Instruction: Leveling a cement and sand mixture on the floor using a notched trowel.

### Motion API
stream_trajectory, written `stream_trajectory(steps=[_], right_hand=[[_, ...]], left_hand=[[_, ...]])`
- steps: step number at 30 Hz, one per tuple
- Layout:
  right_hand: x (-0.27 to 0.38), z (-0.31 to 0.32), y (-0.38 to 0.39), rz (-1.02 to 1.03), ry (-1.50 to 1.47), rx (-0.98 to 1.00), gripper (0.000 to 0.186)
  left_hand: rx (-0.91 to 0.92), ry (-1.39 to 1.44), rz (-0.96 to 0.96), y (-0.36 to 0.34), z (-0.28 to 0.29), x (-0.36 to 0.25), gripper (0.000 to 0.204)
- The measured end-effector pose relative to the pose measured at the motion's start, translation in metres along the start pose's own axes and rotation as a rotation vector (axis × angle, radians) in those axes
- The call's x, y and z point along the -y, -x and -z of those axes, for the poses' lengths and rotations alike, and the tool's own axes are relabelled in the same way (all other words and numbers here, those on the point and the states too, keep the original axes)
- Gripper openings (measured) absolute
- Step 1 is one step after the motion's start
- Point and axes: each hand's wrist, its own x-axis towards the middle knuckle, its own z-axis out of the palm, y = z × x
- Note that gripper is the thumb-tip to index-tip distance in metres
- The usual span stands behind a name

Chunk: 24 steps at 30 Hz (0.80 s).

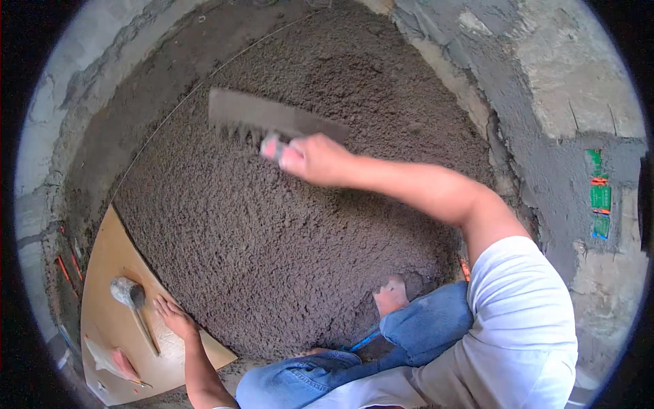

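Observation:
My right hand (320, 160) grips the handle of a long, flat metal trowel (266, 112) over a bed of damp grey-brown mortar (286, 238). Slight motion blur softens the trowel, and its near edge looks toothed. At the lower left, my left hand (174, 317) lies flat with fingers stretched out on the edge of a glossy tan tile (170, 361). Beside those fingers, a mallet (129, 293) with a pale grey head and wooden handle rests on the tile. A white and pink item (116, 361) lies there too; its kind is unclear.
A thin string line (178, 103) runs along the mortar's left side. My bare foot (392, 296) stands in the mortar near my knees, by a blue pipe (364, 339). Rough cement walls rise around, with green boxes (599, 198) set in the right one. Orange pipes (67, 273) show at left.

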Motion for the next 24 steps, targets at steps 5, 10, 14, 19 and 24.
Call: stream_trajectory(steps=[5,10,14,19,24], right_hand=[[-0.087,0.085,-0.036,-0.427,-0.337,-0.356,0.077],[-0.163,0.137,0.001,-0.611,0.081,-0.682,0.057],[-0.18,0.151,0.029,-0.58,0.488,-0.584,0.04],[-0.239,0.158,0.058,-0.623,0.581,-0.492,0.036],[-0.188,0.08,0.113,-0.348,0.406,-0.328,0.024]], left_hand=[[0.027,0.031,0.054,0.0,0.002,-0.01,0.043],[0.009,0.047,0.013,-0.002,0.001,-0.004,0.043],[0.036,0.075,0.07,-0.001,0.006,-0.004,0.043],[0.023,0.077,0.032,-0.003,0.003,-0.009,0.043],[0.015,-0.008,-0.018,0.0,-0.001,0.012,0.043]])
